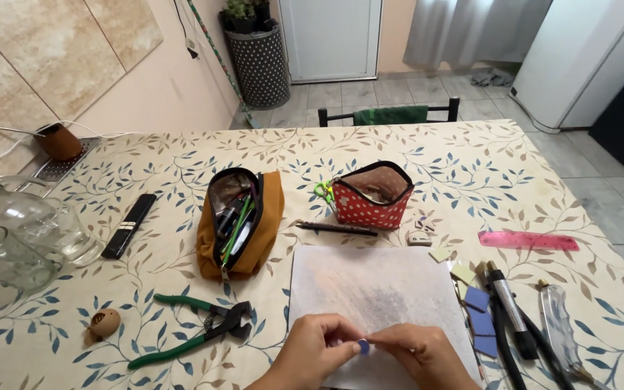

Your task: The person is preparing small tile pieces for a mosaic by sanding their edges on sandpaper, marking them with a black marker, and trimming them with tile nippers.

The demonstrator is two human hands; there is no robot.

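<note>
Together left hand [317,352] and right hand [419,352] pinch blue piece [363,347].

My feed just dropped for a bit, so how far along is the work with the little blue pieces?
Already done: several blue square pieces lie cut beside the grey sheet. In hand: the left hand and right hand pinch one small blue piece over the sheet. Left: nothing is placed on the sheet yet; the green pliers lie unused.
</note>
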